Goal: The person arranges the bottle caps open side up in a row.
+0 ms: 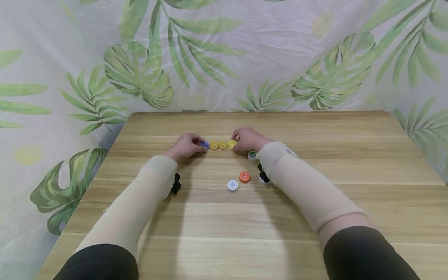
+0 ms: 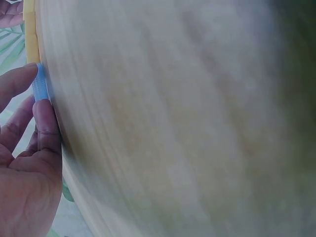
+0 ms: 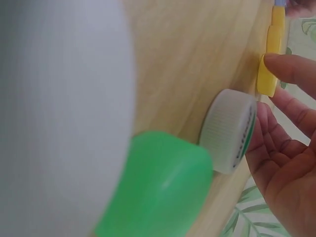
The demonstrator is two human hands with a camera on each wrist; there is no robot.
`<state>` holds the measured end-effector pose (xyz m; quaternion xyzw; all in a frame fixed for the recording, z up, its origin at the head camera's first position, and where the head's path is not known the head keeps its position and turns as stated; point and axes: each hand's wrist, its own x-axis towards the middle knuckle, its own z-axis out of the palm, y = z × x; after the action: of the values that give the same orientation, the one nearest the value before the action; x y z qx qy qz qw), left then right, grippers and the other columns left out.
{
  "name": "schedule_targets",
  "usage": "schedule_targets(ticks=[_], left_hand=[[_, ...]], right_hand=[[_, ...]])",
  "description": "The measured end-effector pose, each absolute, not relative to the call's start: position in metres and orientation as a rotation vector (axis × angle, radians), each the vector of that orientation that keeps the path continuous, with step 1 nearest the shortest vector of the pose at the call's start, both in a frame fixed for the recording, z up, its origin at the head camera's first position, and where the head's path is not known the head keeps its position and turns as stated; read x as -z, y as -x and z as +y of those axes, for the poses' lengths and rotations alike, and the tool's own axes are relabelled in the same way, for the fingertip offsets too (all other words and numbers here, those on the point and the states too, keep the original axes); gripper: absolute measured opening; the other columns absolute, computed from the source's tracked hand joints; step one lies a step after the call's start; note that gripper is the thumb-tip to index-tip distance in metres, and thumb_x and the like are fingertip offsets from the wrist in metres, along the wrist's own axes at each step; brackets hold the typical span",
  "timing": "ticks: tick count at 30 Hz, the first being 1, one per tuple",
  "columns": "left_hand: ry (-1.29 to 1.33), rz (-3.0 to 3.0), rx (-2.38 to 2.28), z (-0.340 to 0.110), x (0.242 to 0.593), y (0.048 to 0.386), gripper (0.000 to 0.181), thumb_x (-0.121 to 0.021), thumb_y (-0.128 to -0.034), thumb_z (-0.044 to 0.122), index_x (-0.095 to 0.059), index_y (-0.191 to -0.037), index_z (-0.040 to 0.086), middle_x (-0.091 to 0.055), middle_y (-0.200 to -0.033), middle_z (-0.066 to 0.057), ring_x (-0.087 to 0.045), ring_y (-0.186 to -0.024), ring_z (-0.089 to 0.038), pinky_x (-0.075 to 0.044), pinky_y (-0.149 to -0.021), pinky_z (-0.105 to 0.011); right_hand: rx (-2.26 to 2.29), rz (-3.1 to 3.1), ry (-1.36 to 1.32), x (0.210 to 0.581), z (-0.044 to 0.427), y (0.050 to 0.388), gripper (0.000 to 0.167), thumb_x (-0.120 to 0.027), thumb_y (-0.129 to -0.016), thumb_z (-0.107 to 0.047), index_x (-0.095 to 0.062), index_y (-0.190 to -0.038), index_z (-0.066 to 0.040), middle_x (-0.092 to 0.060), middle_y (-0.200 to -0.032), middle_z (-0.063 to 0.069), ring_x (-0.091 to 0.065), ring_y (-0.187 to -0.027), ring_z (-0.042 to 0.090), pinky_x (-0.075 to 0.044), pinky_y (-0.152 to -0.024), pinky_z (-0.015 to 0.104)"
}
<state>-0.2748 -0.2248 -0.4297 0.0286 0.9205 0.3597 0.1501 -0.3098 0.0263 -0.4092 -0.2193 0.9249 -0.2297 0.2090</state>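
Observation:
Four bottle caps lie in a row across the table: a blue cap [image 1: 204,145] at the left end, two yellow caps [image 1: 218,145] in the middle and a brighter yellow cap [image 1: 232,144] at the right end. The left hand [image 1: 187,146] pinches the blue cap between thumb and finger; the left wrist view shows the same blue cap [image 2: 40,83] held at its edges. At the other end the right hand [image 1: 249,139] has thumb and finger on the brighter yellow cap [image 3: 266,78]. The caps seem to touch one another.
Nearer the person lie an orange cap [image 1: 244,177] and a white cap [image 1: 232,186]. By the right wrist are a white-and-green cap [image 1: 252,156], a green object [image 3: 160,182] and another white cap, partly hidden. A leaf-patterned cloth hangs behind the table [image 1: 315,136].

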Motion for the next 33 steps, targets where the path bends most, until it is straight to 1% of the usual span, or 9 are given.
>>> schedule_targets(ticks=[7, 10, 14, 19, 23, 29, 33], left_hand=[[-0.078, 2.643, -1.034, -0.225, 0.43, 0.274, 0.037, -0.073, -0.0969, 0.015, -0.065, -0.128, -0.004, -0.062, -0.115, -0.016, -0.054, -0.102, -0.026, -0.046, -0.091, -0.038], [-0.076, 2.642, -1.037, -0.224, 0.429, 0.275, 0.037, -0.073, -0.097, 0.015, -0.065, -0.128, -0.004, -0.062, -0.116, -0.016, -0.054, -0.103, -0.026, -0.046, -0.092, -0.038], [-0.082, 2.635, -1.048, -0.224, 0.43, 0.275, 0.038, -0.073, -0.0969, 0.016, -0.065, -0.128, -0.004, -0.062, -0.116, -0.016, -0.054, -0.104, -0.027, -0.046, -0.092, -0.038], [-0.082, 2.64, -1.047, -0.227, 0.431, 0.276, 0.037, -0.073, -0.0962, 0.015, -0.065, -0.127, -0.003, -0.062, -0.114, -0.016, -0.054, -0.102, -0.027, -0.046, -0.091, -0.039], [-0.083, 2.642, -1.045, -0.228, 0.433, 0.279, 0.038, -0.075, -0.0953, 0.016, -0.066, -0.127, -0.003, -0.062, -0.113, -0.016, -0.054, -0.101, -0.027, -0.045, -0.09, -0.038], [-0.087, 2.642, -1.051, -0.227, 0.433, 0.28, 0.038, -0.075, -0.095, 0.016, -0.066, -0.127, -0.003, -0.062, -0.112, -0.016, -0.054, -0.101, -0.027, -0.045, -0.089, -0.038], [-0.079, 2.644, -1.036, -0.226, 0.431, 0.279, 0.039, -0.075, -0.0957, 0.017, -0.066, -0.128, -0.003, -0.062, -0.113, -0.015, -0.054, -0.101, -0.027, -0.045, -0.089, -0.038]], right_hand=[[0.696, 2.534, 0.563, 0.408, 0.03, 0.31, 0.037, -0.076, -0.089, -0.014, -0.064, -0.122, -0.003, -0.062, -0.104, 0.008, -0.052, -0.08, 0.017, -0.044, -0.073, 0.029], [0.768, 2.493, 0.542, 0.406, 0.037, 0.31, 0.038, -0.075, -0.089, -0.014, -0.063, -0.123, -0.002, -0.062, -0.099, 0.007, -0.053, -0.078, 0.016, -0.045, -0.073, 0.028], [0.843, 2.438, 0.509, 0.402, 0.05, 0.308, 0.033, -0.073, -0.091, -0.012, -0.062, -0.12, 0.0, -0.061, -0.088, 0.006, -0.055, -0.072, 0.015, -0.047, -0.07, 0.027], [0.806, 2.407, 0.486, 0.4, 0.068, 0.307, 0.026, -0.071, -0.093, -0.013, -0.063, -0.115, -0.002, -0.059, -0.088, 0.004, -0.054, -0.073, 0.013, -0.047, -0.07, 0.029], [0.793, 2.369, 0.471, 0.4, 0.08, 0.306, 0.027, -0.071, -0.095, -0.013, -0.062, -0.117, -0.002, -0.059, -0.087, 0.004, -0.052, -0.069, 0.012, -0.047, -0.069, 0.03], [0.78, 2.308, 0.498, 0.398, 0.089, 0.303, 0.033, -0.076, -0.093, -0.015, -0.062, -0.12, -0.002, -0.061, -0.09, 0.004, -0.055, -0.073, 0.015, -0.046, -0.074, 0.03], [0.753, 2.28, 0.522, 0.4, 0.089, 0.301, 0.034, -0.079, -0.09, -0.015, -0.064, -0.119, -0.003, -0.061, -0.089, 0.003, -0.054, -0.074, 0.014, -0.045, -0.074, 0.029]])
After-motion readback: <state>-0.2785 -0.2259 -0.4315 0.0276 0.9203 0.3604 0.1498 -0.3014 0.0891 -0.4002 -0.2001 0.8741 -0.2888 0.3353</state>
